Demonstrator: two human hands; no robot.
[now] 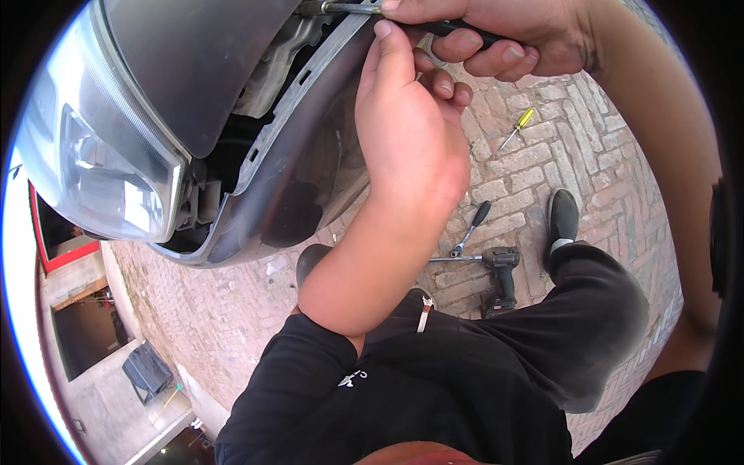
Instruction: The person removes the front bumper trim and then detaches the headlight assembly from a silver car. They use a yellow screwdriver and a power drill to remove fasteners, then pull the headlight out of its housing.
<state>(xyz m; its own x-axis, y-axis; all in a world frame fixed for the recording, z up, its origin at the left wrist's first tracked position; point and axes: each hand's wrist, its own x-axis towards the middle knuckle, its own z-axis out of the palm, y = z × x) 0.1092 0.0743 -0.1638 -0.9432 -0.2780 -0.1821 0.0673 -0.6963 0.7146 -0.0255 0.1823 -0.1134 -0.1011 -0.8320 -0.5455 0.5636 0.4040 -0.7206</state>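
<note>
At the top of the head view, my right hand (504, 39) is closed round the black handle (457, 29) of a ratchet wrench. The ratchet's chrome shaft (349, 8) runs left over the upper edge of a dark car bumper (325, 147), its head by the gap under the hood (194, 62). Just below the shaft is my left hand (411, 108), thumb raised beside the bumper edge and fingers curled inward. Whatever lies within those fingers is hidden. A slotted metal strip (302, 77) lines the bumper's upper edge.
A clear headlight (116, 170) sits left of the bumper. On the brick paving (511, 163) lie a yellow-handled screwdriver (519, 126), another ratchet (471, 229) and a black cordless driver (502, 275) with a long bit, near my shoe (563, 215). A building (101, 349) stands far left.
</note>
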